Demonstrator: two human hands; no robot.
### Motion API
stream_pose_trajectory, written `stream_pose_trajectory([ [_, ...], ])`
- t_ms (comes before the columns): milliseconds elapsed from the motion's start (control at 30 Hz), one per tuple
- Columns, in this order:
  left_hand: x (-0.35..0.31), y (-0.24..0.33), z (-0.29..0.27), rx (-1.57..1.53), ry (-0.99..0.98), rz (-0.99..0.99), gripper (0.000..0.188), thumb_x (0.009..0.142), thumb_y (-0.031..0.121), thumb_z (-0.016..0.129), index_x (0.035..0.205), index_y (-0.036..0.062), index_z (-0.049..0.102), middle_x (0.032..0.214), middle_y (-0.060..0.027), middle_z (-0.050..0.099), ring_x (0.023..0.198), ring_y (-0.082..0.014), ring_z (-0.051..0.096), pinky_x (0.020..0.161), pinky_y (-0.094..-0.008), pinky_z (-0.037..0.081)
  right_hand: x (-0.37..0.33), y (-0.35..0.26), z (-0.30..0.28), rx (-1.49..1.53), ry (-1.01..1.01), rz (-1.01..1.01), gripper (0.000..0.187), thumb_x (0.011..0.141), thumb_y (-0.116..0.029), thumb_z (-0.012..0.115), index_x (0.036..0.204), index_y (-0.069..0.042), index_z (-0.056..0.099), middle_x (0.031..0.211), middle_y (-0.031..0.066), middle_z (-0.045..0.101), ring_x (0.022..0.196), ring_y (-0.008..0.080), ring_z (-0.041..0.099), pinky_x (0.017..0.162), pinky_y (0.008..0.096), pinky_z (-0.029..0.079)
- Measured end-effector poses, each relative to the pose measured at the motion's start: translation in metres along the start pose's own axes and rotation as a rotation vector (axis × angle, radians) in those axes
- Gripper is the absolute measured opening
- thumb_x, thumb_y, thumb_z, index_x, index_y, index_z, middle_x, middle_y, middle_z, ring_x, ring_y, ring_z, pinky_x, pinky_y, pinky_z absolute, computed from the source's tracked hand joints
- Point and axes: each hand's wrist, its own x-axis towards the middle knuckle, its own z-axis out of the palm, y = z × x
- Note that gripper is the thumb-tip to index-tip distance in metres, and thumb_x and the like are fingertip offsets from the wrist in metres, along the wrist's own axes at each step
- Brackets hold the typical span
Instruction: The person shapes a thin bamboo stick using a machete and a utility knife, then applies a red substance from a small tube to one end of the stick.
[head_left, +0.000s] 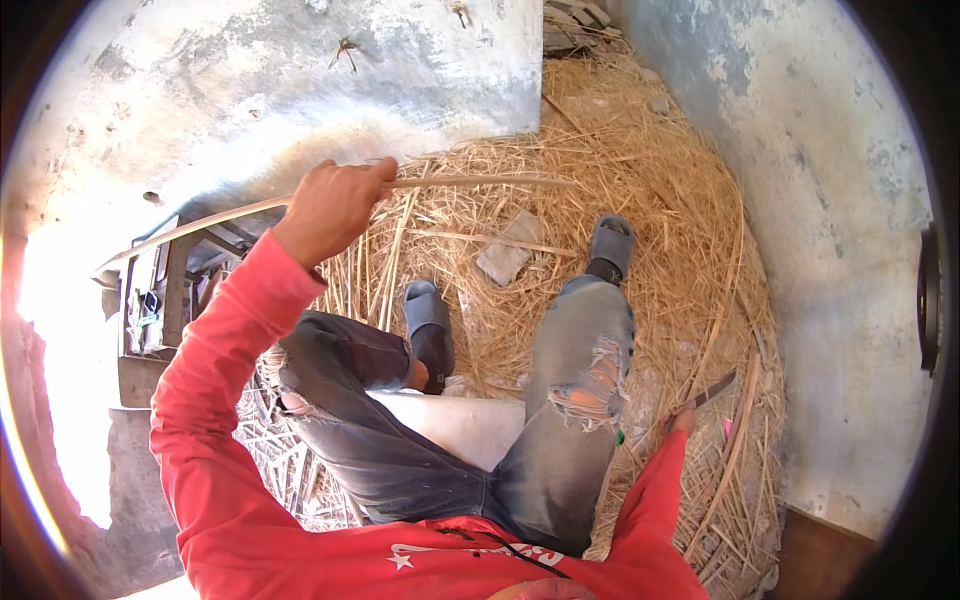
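Here one cane strip [470,182], one knife [712,391], two sandals [427,308].

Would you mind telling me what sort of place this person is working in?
Probably a rough outdoor work corner, perhaps a yard for cane or bamboo craft. Dry straw covers the ground between weathered plastered walls, the left hand grips a long thin strip, and the right hand holds a blade.

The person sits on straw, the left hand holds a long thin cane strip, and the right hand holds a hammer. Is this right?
Not quite. The head view shows the right hand holding a knife, not a hammer. The rest is correct: the left hand grips the long thin cane strip above the straw.
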Motion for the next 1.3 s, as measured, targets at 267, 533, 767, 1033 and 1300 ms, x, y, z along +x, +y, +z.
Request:
stream_pose_trajectory([
  [267, 0.039, -0.023, 0.075, 0.331, 0.142, 0.266, 0.016, 0.092, 0.017, 0.063, 0.078, 0.0144, 0.070, 0.077, -0.0046, 0.069, 0.069, -0.0207, 0.069, 0.071, -0.0380, 0.053, -0.300, -0.157, 0.030, 0.558, -0.493, -0.660, 0.021, 0.098, -0.030, 0.057, 0.096, -0.010, 0.053, 0.070, 0.0013, 0.047, 0.053, 0.0168, 0.048, 0.052, 0.0293, 0.040],
  [533, 0.079, 0.045, 0.165, 0.402, 0.009, 0.316, 0.014, 0.085, 0.019, 0.069, 0.072, 0.0196, 0.073, 0.067, 0.0014, 0.067, 0.068, -0.0144, 0.068, 0.076, -0.0378, 0.050, -0.489, -0.196, 0.102, 0.436, -1.051, -0.692, 0.015, 0.084, -0.011, 0.057, 0.096, -0.010, 0.048, 0.069, -0.0006, 0.043, 0.050, 0.0124, 0.042, 0.052, 0.0267, 0.038],
  [767, 0.080, 0.094, 0.208, 0.437, -0.065, 0.437, 0.018, 0.090, 0.021, 0.063, 0.080, 0.0191, 0.078, 0.080, 0.0000, 0.075, 0.080, -0.0203, 0.071, 0.081, -0.0393, 0.045, -0.505, -0.133, 0.215, -0.043, -0.951, -0.785, 0.038, 0.083, -0.011, 0.079, 0.113, 0.006, 0.065, 0.082, 0.0064, 0.064, 0.051, 0.0082, 0.057, 0.039, 0.0248, 0.043],
  [1033, 0.079, 0.110, 0.196, 0.244, -0.088, 0.428, 0.011, 0.092, 0.020, 0.060, 0.091, 0.0167, 0.071, 0.095, -0.0027, 0.068, 0.093, -0.0221, 0.064, 0.091, -0.0396, 0.045, -0.549, -0.152, 0.353, -0.109, -0.554, -1.535, 0.030, 0.078, -0.011, 0.078, 0.104, 0.000, 0.068, 0.078, 0.0157, 0.069, 0.066, 0.0326, 0.069, 0.062, 0.0417, 0.055],
  [1300, 0.079, 0.091, 0.211, 0.035, -0.107, 0.388, 0.016, 0.093, 0.019, 0.060, 0.109, 0.0146, 0.062, 0.117, -0.0060, 0.060, 0.110, -0.0221, 0.056, 0.098, -0.0395, 0.043, -0.541, -0.150, 0.365, -0.309, -0.625, -1.466, 0.022, 0.077, -0.009, 0.077, 0.095, -0.001, 0.068, 0.082, 0.0204, 0.069, 0.080, 0.0392, 0.069, 0.072, 0.0466, 0.054],
])
